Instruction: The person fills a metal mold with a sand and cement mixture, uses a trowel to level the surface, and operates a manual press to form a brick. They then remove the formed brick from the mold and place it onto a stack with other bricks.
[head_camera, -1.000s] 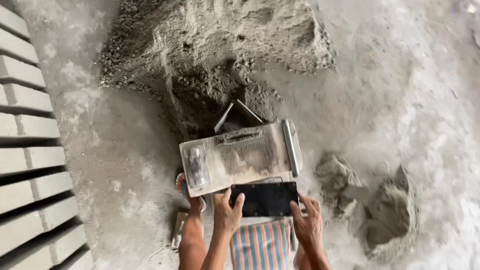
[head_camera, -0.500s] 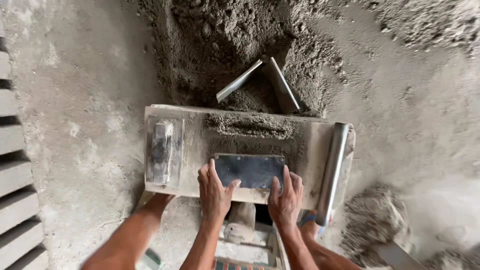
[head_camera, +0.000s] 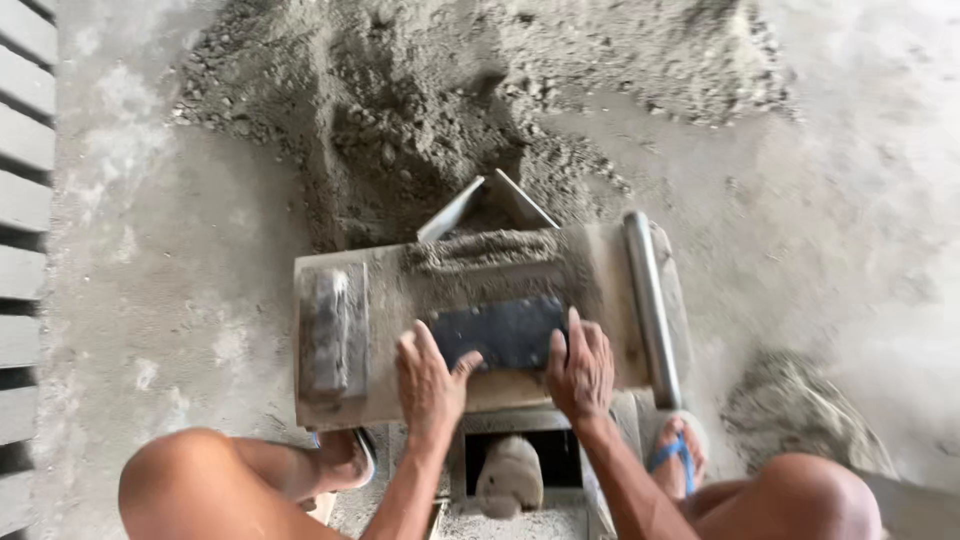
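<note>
A dark rectangular metal plate (head_camera: 505, 333) lies flat on the dusty top of a brick-moulding press (head_camera: 480, 290). My left hand (head_camera: 432, 382) grips the plate's left end, thumb on its near edge. My right hand (head_camera: 580, 370) grips its right end. A grey moulded block (head_camera: 332, 330) rests on the left part of the press top. Loose damp mix (head_camera: 480, 250) is heaped along the far edge of the top, behind the plate. A metal roller bar (head_camera: 650, 300) runs along the right side.
A big pile of grey sand-cement mix (head_camera: 430, 110) lies beyond the press, with a scoop's angled edges (head_camera: 487, 205) poking from it. Rows of finished blocks (head_camera: 25, 200) line the left. A smaller heap (head_camera: 800, 410) sits at right. My knees and a blue-strapped sandal (head_camera: 672, 452) frame the press.
The view has pulled back and shifted, showing my knees. Both hands stay on the dark plate, which now sits slightly nearer the front edge of the press top.
</note>
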